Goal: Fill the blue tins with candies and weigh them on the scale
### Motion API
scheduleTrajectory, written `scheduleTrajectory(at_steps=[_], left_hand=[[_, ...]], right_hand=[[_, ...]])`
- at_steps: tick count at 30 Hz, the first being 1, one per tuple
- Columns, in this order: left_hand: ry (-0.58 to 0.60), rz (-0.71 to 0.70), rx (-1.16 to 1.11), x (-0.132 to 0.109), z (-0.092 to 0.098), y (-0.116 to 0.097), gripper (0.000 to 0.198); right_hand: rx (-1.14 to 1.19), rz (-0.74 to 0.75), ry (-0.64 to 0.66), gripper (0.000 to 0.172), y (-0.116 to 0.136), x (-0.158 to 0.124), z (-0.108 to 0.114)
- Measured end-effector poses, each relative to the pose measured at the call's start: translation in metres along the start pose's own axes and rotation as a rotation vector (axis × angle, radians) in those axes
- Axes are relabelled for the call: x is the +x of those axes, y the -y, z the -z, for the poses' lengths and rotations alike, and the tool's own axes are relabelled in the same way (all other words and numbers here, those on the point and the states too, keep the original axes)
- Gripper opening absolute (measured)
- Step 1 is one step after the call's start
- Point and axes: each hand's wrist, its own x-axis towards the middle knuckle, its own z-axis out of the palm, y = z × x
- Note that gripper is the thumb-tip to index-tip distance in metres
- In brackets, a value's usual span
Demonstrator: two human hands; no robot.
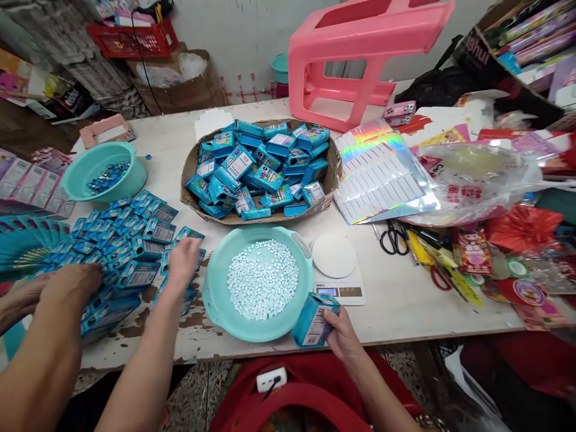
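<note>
A blue printed small box (310, 321) is in my right hand (341, 333), thumb and fingers closed on its right side, tilted by the front rim of a turquoise basin (216, 300). That basin holds many small pale-blue candies (263, 279). My left hand (183, 261) is left of the basin, among blue boxes (155, 231) standing in rows. Its fingers look curled and slightly blurred; what they hold, if anything, is hidden. Right of the basin lies a white kitchen scale (337, 264) with a round plate.
A co-worker's hands (74, 282) are among the boxes at left. Behind the basin stands a carton tray (191, 204) heaped with blue boxes. A smaller turquoise basin (74, 180), scissors (395, 238), holographic sheets (382, 174), a plastic bag (477, 174) and a pink stool (369, 72) surround the area.
</note>
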Motion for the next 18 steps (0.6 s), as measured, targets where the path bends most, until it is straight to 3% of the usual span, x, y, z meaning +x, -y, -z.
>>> scheduleTrajectory(at_steps=[3,6,9,11,13,16,18], left_hand=[[0.251,-0.184,-0.146,-0.033,-0.066,-0.053,0.029],[0.252,-0.253,-0.137,-0.050,-0.136,-0.101,0.024],[0.274,-0.292,-0.064,-0.068,-0.176,-0.122,0.031],[0.402,-0.452,-0.011,-0.088,-0.180,-0.119,0.033],[0.562,-0.651,0.029,-0.108,-0.169,-0.105,0.031],[0.713,-0.808,0.079,-0.126,-0.132,-0.072,0.023],[0.745,-0.841,0.135,-0.123,-0.106,-0.050,0.021]], right_hand=[[-0.001,0.011,0.046,0.038,-0.008,0.002,-0.014],[-0.008,0.016,0.038,0.035,-0.014,0.004,-0.024],[-0.001,0.027,0.022,0.036,-0.017,0.007,-0.026],[-0.005,0.037,0.033,0.036,-0.017,0.008,-0.024],[-0.023,0.045,0.062,0.035,-0.018,0.008,-0.022],[-0.036,0.055,0.095,0.035,-0.019,0.009,-0.017],[-0.016,0.065,0.092,0.038,-0.022,0.010,-0.013]])
